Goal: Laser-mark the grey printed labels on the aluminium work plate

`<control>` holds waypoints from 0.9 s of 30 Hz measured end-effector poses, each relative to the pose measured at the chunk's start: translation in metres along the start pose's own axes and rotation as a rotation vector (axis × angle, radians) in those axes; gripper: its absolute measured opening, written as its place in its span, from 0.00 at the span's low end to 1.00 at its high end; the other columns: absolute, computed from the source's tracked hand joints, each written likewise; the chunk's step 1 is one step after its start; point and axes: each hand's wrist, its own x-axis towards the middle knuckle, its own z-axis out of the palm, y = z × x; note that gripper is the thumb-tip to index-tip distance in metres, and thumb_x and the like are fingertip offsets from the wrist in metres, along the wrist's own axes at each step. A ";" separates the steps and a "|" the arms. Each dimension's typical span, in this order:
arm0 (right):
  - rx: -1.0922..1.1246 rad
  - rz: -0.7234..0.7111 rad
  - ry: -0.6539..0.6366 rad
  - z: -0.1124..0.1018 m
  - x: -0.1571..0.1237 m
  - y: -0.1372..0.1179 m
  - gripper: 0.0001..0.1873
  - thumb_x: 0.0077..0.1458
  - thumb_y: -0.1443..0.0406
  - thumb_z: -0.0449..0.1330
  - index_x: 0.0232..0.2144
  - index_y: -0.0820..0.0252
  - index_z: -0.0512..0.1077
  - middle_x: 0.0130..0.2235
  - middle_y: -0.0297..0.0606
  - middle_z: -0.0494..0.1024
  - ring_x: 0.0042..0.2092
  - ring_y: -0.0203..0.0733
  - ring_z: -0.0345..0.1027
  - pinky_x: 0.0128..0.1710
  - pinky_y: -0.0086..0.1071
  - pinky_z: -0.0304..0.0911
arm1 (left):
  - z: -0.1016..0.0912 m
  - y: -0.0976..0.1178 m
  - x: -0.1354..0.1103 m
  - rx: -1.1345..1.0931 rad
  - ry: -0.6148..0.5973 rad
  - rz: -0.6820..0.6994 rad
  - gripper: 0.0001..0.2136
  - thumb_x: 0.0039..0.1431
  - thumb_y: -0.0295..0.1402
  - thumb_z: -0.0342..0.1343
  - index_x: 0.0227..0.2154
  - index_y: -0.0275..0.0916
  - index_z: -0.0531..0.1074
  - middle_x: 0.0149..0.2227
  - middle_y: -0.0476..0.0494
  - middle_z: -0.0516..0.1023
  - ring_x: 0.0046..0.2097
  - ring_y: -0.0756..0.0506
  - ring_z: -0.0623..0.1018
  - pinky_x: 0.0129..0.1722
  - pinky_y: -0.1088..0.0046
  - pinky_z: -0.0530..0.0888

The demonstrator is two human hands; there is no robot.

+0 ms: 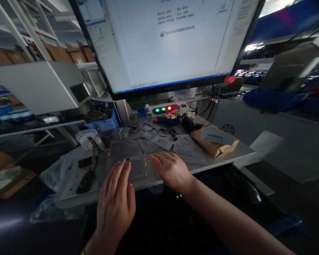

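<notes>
My left hand [116, 201] reaches over the front of a dark metal plate [114, 159] with holes in it. Its fingers are stretched out side by side, and nothing is seen in them. Palm down, my right hand [174, 171] hovers or rests by the plate's right edge, its fingers extended leftward; their undersides are hidden. Near its fingertips a thin brass-coloured strip [145, 164] runs along the plate. Beyond this hand lie several flat grey cut-out templates [163, 142]. Toggle clamps [86, 180] stand at the plate's left side.
A large monitor [170, 46] hangs over the bench. A brown paper-wrapped block [215, 152] is on the right, with a grey sheet on top. Behind are a control strip with lit buttons [163, 109] and a blue bin [106, 124]. A mouse [246, 189] lies on the lower shelf.
</notes>
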 end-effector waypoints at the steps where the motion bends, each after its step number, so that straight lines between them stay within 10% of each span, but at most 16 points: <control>1: 0.012 -0.032 0.013 0.005 0.010 -0.011 0.13 0.62 0.70 0.52 0.49 0.64 0.68 0.47 0.46 0.77 0.46 0.47 0.70 0.42 0.37 0.67 | 0.000 -0.004 -0.001 0.025 0.005 -0.029 0.25 0.60 0.24 0.45 0.61 0.33 0.55 0.58 0.31 0.66 0.60 0.38 0.66 0.56 0.54 0.70; 12: 0.216 -0.276 0.260 0.039 -0.015 -0.066 0.13 0.61 0.71 0.50 0.43 0.64 0.72 0.42 0.45 0.79 0.44 0.46 0.72 0.40 0.37 0.70 | 0.044 -0.053 -0.017 0.067 -0.448 -0.270 0.17 0.64 0.31 0.43 0.53 0.37 0.68 0.55 0.36 0.72 0.57 0.39 0.71 0.56 0.56 0.69; 19: 0.305 -0.299 0.271 0.046 -0.035 -0.071 0.15 0.63 0.72 0.46 0.40 0.63 0.73 0.40 0.42 0.80 0.42 0.45 0.75 0.39 0.38 0.73 | 0.062 -0.100 0.008 0.086 -0.499 -0.344 0.19 0.65 0.31 0.41 0.55 0.33 0.66 0.59 0.32 0.67 0.61 0.39 0.66 0.60 0.58 0.63; 27: 0.376 -0.328 0.146 0.057 -0.038 -0.083 0.15 0.61 0.73 0.47 0.39 0.62 0.73 0.39 0.42 0.80 0.40 0.45 0.75 0.35 0.36 0.74 | 0.072 -0.101 0.007 0.108 -0.472 -0.404 0.20 0.64 0.31 0.43 0.57 0.36 0.64 0.61 0.34 0.65 0.62 0.39 0.65 0.61 0.58 0.63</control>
